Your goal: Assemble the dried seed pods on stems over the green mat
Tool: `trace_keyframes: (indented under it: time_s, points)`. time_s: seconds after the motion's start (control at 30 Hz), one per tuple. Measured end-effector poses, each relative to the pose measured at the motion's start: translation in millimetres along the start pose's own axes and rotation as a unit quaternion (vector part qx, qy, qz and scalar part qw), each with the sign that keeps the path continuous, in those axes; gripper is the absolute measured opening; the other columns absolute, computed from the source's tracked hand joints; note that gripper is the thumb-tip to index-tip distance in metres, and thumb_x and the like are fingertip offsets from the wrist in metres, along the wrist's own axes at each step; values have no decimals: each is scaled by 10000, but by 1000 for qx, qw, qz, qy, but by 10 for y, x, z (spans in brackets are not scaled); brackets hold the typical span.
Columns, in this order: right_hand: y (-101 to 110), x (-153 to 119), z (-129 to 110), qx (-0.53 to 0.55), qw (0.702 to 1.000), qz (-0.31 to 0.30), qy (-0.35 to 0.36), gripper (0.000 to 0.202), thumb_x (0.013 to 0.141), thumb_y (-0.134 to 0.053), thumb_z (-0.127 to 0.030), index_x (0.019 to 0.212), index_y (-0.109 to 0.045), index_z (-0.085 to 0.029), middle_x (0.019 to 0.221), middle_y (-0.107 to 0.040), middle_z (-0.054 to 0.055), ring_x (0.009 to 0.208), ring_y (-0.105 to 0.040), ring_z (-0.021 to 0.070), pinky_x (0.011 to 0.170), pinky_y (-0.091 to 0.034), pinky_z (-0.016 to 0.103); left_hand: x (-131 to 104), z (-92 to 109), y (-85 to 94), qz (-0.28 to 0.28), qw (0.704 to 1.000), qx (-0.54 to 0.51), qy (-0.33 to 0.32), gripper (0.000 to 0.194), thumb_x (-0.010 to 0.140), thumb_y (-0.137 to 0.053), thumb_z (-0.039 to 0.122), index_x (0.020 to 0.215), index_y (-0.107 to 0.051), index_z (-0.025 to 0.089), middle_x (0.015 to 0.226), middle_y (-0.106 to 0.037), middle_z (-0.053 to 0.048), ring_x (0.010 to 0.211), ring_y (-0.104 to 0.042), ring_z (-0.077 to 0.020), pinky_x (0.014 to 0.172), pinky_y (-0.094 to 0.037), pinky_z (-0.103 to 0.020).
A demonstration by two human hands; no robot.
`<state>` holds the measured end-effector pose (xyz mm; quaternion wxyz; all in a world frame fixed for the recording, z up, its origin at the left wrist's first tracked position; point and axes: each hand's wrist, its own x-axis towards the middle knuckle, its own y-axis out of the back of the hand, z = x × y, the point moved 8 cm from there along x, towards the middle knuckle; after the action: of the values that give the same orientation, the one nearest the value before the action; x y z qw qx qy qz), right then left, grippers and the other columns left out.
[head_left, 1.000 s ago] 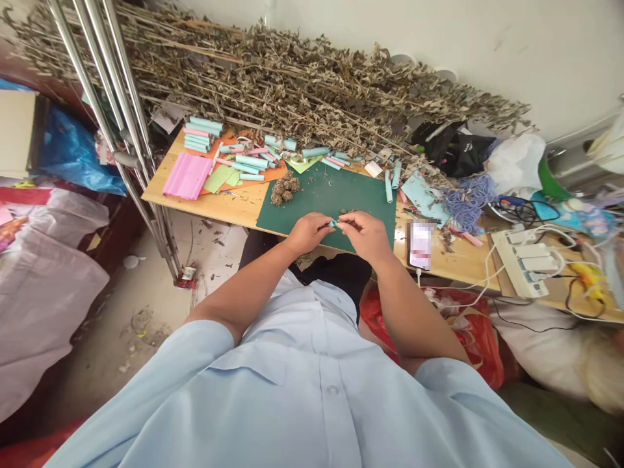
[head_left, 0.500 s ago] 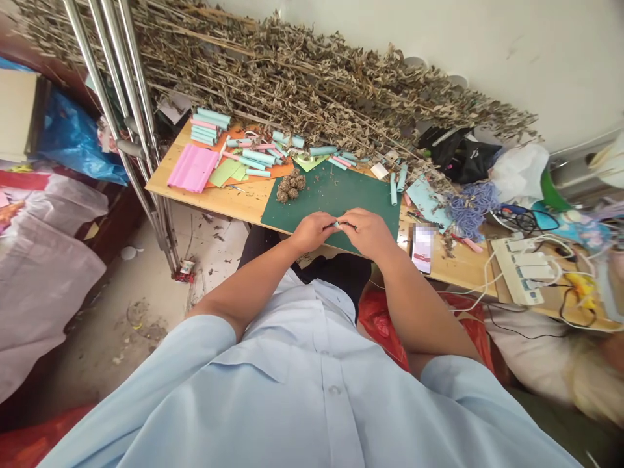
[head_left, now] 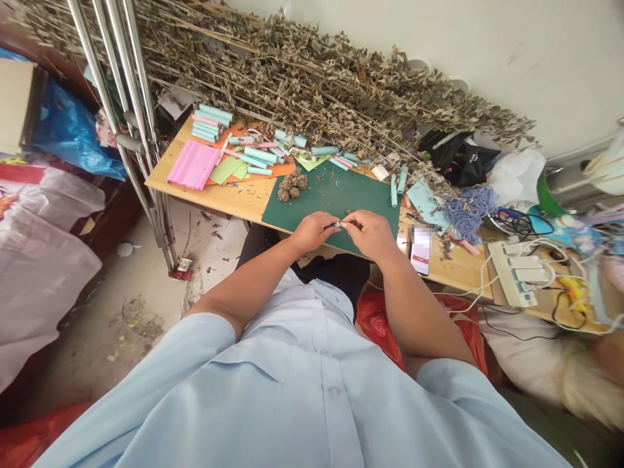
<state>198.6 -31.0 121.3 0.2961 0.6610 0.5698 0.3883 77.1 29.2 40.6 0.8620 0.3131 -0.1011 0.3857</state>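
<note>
Over the dark-green flat mat (head_left: 361, 188), by the pale wooden tabletop's (head_left: 244, 196) near edge, the left hand (head_left: 312, 232) is pinching a small light-blue rolled-paper tube (head_left: 337, 224). Its exposed end is pointing toward the right hand (head_left: 369, 234), whose fingertips are meeting it; whether they are gripping, I cannot tell.

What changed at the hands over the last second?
Open end of the small light-blue paper roll, visible a second ago, is now mostly hidden between the left hand and right hand. Nothing visibly taken up or let go. Unchanged: brown lumpy clump on the dark green flat mat. Whole view shifted slightly with the camera.
</note>
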Motion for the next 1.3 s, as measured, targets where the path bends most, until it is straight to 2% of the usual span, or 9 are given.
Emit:
trace_keyframes:
  time_s: [0.27,0.43,0.6,0.77,0.93,1.07,1.23,1.3]
  points:
    - [-27,45,-115,-30,997,-40,58,157,971,-603,-239,945,-758,-243,987,-763,69,890,-688,241,819,-511,366,-2,-17,-2,2,1000,11,6,300,1059,-584,415,1097,-784,194,981,-762,-92,964,-684,-223,907,-525,-341]
    - [44,-20,-46,-17,999,-5,44,147,956,-641,-276,1015,-774,-256,991,-765,57,819,-675,222,764,-519,355,-1,2,8,-1,1000,9,9,277,1054,-590,385,1065,-784,187,960,-755,-92,956,-679,-221,905,-521,-338]
    - [-25,-28,-60,-21,998,-25,53,149,955,-636,-273,981,-782,-255,987,-773,61,863,-687,235,803,-522,370,1,23,21,-2,1000,12,8,277,1059,-579,378,1057,-779,186,930,-739,-84,924,-664,-213,876,-508,-326]
    - [-72,-11,-25,-26,998,-50,31,149,920,-677,-275,1027,-779,-261,992,-774,50,810,-686,222,750,-520,358,1,35,27,-1,1000,4,-1,274,1063,-573,363,1032,-774,180,912,-731,-79,905,-654,-212,851,-495,-321]
    - [49,-9,14,-5,1000,4,14,173,929,-674,-323,1045,-783,-254,948,-763,53,770,-675,214,758,-538,365,-2,-7,5,0,1000,12,3,275,1054,-594,391,1055,-768,179,957,-743,-91,933,-662,-219,875,-506,-332]
    - [41,-1,29,3,1000,1,13,233,928,-673,-335,1118,-779,-254,971,-765,57,756,-664,210,787,-552,379,-1,-8,7,0,1000,17,6,279,1056,-587,397,1060,-763,180,966,-745,-95,943,-668,-222,891,-513,-337]
    - [-21,-18,38,-7,1000,-20,13,175,925,-670,-310,1034,-795,-255,963,-773,53,777,-677,217,779,-540,370,1,5,10,-10,1000,20,15,301,1065,-559,397,1030,-765,180,944,-743,-96,947,-675,-226,891,-526,-341]
    - [-29,-35,52,-20,1000,-15,10,159,928,-667,-307,999,-800,-258,945,-778,52,801,-685,228,801,-537,376,-5,-1,11,-3,1000,15,16,287,1062,-566,388,1072,-770,187,996,-764,-99,985,-688,-231,919,-536,-350]
